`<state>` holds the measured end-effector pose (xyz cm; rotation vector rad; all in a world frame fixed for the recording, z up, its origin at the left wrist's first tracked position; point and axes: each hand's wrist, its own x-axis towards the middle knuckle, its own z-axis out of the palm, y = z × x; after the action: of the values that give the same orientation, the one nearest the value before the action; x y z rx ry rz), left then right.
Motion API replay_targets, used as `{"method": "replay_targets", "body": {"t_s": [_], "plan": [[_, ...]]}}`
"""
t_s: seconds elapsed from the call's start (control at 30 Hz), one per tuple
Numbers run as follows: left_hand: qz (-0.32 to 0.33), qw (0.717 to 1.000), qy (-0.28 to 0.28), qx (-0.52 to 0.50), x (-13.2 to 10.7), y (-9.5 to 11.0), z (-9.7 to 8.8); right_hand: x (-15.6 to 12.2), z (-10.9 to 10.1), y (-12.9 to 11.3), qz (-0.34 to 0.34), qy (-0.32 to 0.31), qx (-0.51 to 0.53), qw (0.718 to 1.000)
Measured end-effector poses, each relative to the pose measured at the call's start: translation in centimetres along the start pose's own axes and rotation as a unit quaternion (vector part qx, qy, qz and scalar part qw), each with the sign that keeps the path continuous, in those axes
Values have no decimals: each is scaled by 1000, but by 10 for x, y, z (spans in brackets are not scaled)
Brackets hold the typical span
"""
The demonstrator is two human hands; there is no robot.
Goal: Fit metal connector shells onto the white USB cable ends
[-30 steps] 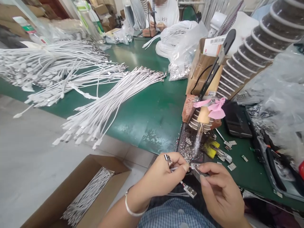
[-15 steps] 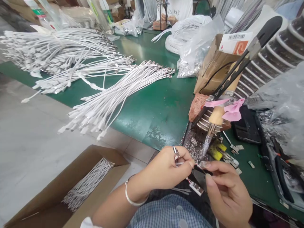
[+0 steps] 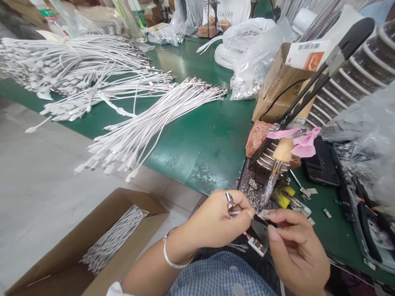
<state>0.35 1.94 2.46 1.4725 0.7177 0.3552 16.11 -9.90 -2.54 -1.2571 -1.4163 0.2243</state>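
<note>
My left hand [image 3: 222, 218] pinches a thin white cable [image 3: 235, 213] between thumb and forefinger. A small metal connector [image 3: 230, 199] pokes up at its curled fingers. Below that hand hangs a metal USB plug [image 3: 257, 246] with short red and white wires. My right hand [image 3: 298, 242] is closed on a small flat connector piece [image 3: 265, 213], and a thin wire [image 3: 263, 222] runs to its thumb. The cable's end meets this piece between the hands. Just above it points the tip of a soldering iron [image 3: 271, 183] with a wooden collar, fixed in place.
Bundles of white cables [image 3: 160, 117] lie on the green table [image 3: 203, 144]. A cardboard box [image 3: 129, 242] with more cables stands at lower left. Brick [image 3: 257, 137], ribbed hose [image 3: 352, 86], phone [image 3: 321, 162] and pliers [image 3: 368, 230] crowd the right. A person's hands [image 3: 224, 24] show at the far side.
Both hands keep their grip, nearly still. The hanging USB plug has shifted slightly right and down, and the view has moved a little.
</note>
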Motion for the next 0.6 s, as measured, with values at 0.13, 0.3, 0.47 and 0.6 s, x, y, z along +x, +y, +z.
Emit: {"method": "replay_targets", "body": {"t_s": [0.13, 0.3, 0.47, 0.6], "plan": [[4, 1000, -1, -7, 0, 1, 0, 1, 0, -2, -1, 2, -3, 1000], [1, 1000, 4, -2, -1, 1, 0, 0, -1, -1, 5, 4, -14, 1000], [-5, 1000, 5, 5, -1, 0, 1, -3, -1, 1, 4, 7, -36, 999], [-13, 1000, -7, -2, -1, 1, -1, -4, 0, 2, -4, -8, -28, 1000]]}}
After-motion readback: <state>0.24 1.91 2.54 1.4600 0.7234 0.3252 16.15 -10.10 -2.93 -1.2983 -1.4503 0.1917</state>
